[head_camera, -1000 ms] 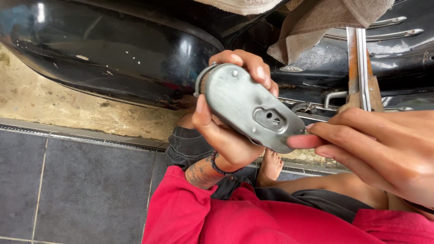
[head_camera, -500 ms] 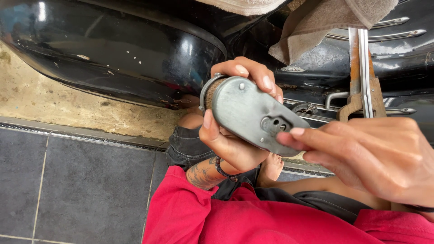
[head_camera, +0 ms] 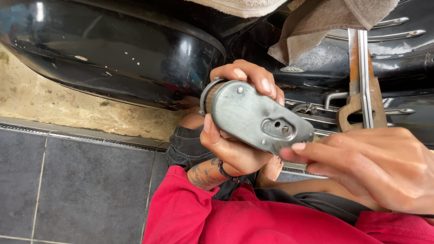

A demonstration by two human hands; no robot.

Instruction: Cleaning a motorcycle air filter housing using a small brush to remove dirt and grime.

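Two hands up close on one grey metal part, so let's take it from the nearest point outward. Closest to the camera sits the red garment (head_camera: pixel 253 217), filling the bottom edge, with a dark strip of clothing just above it. Over on the right side, the right hand (head_camera: pixel 375 167) comes in large and low — its fingers (head_camera: pixel 312 151) lie stretched out and pressed together, the tips touching the narrow lower end of the metal cover (head_camera: pixel 253 115). Whether the thumb pinches from underneath, I cannot tell; it is hidden behind the hand.

On to the left hand (head_camera: pixel 235 135), wrapped around the wide end of that cover: thumb pressed against the near face, the other fingers curled over the top edge, nails showing. A dark bracelet (head_camera: pixel 224 171) circles the wrist, beside a tattoo on the forearm. The cover itself is a flat teardrop-shaped grey piece, tilted down to the right, held in the air at the middle of the view between both hands, with a small raised slot near its narrow end and a rivet near the wide end — a ribbed brownish layer shows under its rounded rim.

Below and behind the hands, a knee in dark shorts (head_camera: pixel 185 142) and a bare foot. Further back, grey floor tiles (head_camera: pixel 68 190) and a worn concrete strip. Furthest off, the glossy black scooter body (head_camera: pixel 113 49), a beige towel (head_camera: pixel 334 22) draped on it, and a rusty handsaw (head_camera: pixel 361 86) with a wooden handle leaning against the chrome trim
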